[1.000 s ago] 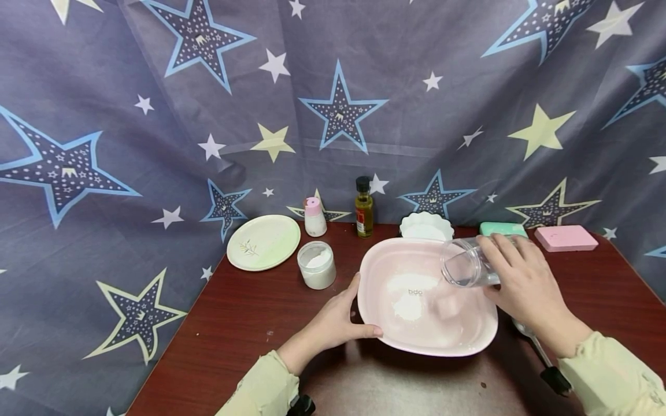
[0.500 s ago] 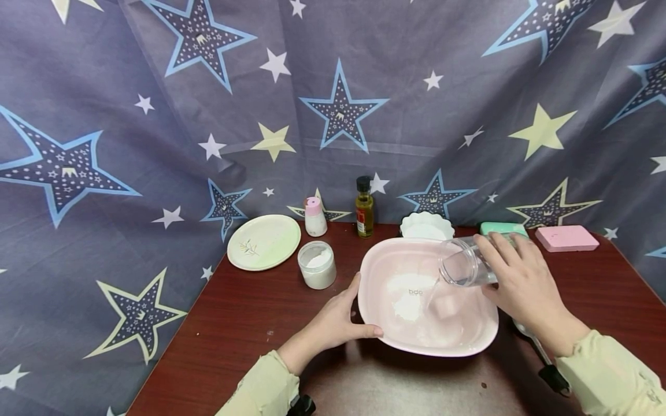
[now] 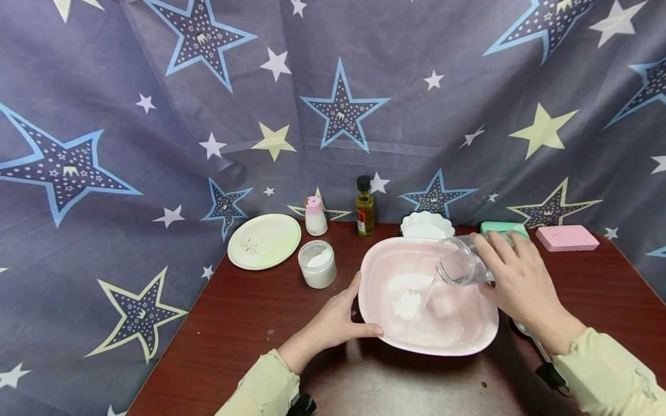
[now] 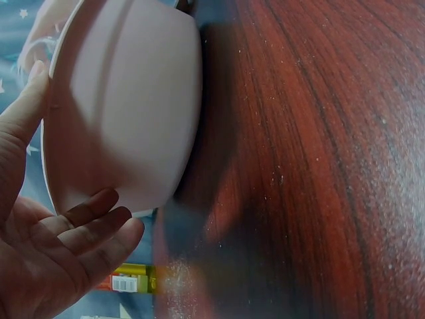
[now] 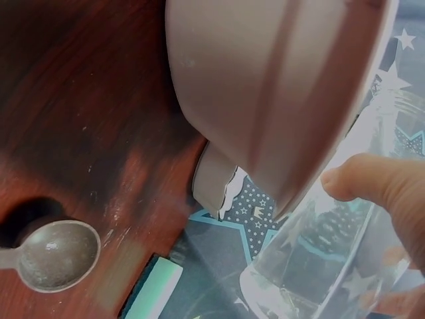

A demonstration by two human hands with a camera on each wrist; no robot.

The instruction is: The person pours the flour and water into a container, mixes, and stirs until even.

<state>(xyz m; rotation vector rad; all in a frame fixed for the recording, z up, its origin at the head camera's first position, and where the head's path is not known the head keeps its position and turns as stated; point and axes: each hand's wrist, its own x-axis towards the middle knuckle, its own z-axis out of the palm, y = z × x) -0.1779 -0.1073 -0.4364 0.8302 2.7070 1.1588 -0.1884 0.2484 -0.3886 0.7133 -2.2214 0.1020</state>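
Observation:
My left hand (image 3: 340,318) grips the left end of a pink basin (image 3: 442,348), thumb at the rim and fingers along its outer wall. In the left wrist view the fingers (image 4: 99,229) bend against that wall. My right hand (image 3: 520,283) holds a clear jar (image 3: 458,263), tipped left over the basin's right side. A thin stream of water (image 3: 430,292) runs from its mouth into the basin. Water ripples faintly on the basin floor. In the right wrist view, the thumb (image 5: 358,179) presses the jar's side.
Behind stand a plate (image 3: 265,242), a pink-capped shaker (image 3: 315,218), a jar of white powder (image 3: 318,268), an oil bottle (image 3: 365,211) and a scalloped white bowl (image 3: 428,225). Green (image 3: 502,227) and pink sponges (image 3: 567,238) lie back right. A spoon (image 5: 58,256) lies near my right arm.
The jar has tipped a little further and shifted slightly left. Water, not visible pouring a second ago, now streams into the basin. My left hand has stayed put.

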